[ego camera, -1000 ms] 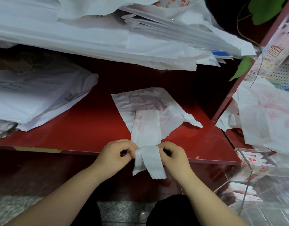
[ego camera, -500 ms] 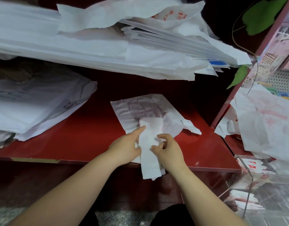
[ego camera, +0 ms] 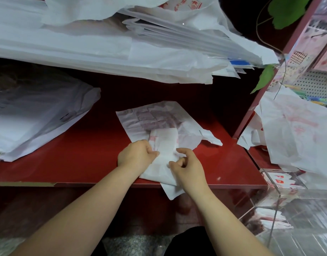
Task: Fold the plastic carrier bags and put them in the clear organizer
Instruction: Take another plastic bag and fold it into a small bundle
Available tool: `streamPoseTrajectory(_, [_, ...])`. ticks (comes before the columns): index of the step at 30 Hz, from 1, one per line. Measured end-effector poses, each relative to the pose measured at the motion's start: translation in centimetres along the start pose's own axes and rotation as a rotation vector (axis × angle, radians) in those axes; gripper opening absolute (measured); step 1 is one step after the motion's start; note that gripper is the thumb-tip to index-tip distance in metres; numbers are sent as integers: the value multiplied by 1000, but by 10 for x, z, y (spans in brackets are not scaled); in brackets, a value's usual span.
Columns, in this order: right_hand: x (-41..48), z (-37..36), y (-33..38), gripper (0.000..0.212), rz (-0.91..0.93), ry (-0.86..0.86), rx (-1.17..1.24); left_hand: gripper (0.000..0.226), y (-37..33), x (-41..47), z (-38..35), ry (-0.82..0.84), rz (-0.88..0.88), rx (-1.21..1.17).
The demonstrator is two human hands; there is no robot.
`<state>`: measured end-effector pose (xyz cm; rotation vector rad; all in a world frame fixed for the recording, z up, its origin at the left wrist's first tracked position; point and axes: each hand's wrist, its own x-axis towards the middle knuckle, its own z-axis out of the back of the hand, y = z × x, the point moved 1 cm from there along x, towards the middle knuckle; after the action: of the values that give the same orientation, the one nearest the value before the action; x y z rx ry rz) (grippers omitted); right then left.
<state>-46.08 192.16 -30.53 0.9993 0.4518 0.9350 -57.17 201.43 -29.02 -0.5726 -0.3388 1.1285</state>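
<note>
At the front edge of the red shelf (ego camera: 66, 159), the bag strip (ego camera: 165, 145) lies mid-fold. Our left hand (ego camera: 137, 156) pinches its left edge. Our right hand (ego camera: 188, 167) curls over it, grip unconfirmed. Next we should fold once more, then move it to the clear organizer (ego camera: 288, 209) right of the shelf.

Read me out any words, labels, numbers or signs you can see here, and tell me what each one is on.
No text here is readable.
Top bag pile: red print, blurred.
Folded bags in the clear organizer: red marks, too small.
Left bag pile: dark printed lines, blurred.
Bag being folded: faded pink print, unreadable.
Right shelf sheets: patterns only, blurred.
</note>
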Motion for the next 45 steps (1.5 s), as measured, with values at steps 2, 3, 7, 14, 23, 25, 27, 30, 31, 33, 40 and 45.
streamPoseTrajectory(2, [1, 0, 0, 38, -17, -12, 1, 22, 5, -1, 4, 53, -25, -212])
streamPoseTrajectory(3, [2, 0, 1, 38, -25, -16, -3, 20, 8, -3, 6, 55, -51, -326])
streamPoseTrajectory(7, [5, 1, 4, 37, -46, -37, -38, 17, 25, -32, 13, 32, -148, -549])
streamPoseTrajectory(14, [8, 3, 6, 34, -81, -47, -49, 68, 40, -47, 5, 80, -200, -631])
streamPoseTrajectory(23, [7, 9, 10, 32, -105, 28, 75, 48, 35, -43, -2, -93, -114, -572])
streamPoseTrajectory(25, [1, 9, 7, 39, -64, 110, 74, 46, 35, -42, -4, -137, -97, -556])
streamPoseTrajectory(27, [0, 6, 2, 42, -32, 124, 39, 42, 33, -44, -6, -187, -117, -509])
streamPoseTrajectory(30, [4, 0, -3, 41, -9, 63, -24, 38, 32, -46, -8, -233, -172, -409])
streamPoseTrajectory(31, [5, -1, -3, 40, -2, 39, -52, 37, 32, -47, -9, -230, -198, -348])
streamPoseTrajectory(33, [7, -4, -2, 38, 9, -5, -110, 35, 32, -48, -12, -241, -257, -202])
streamPoseTrajectory(40, [10, -5, -3, 23, 46, -68, -219, 63, 43, -46, -17, -138, -685, 267])
streamPoseTrajectory(45, [-11, -4, -9, 15, 318, -262, -47, 120, 42, -43, -12, 89, -551, 242])
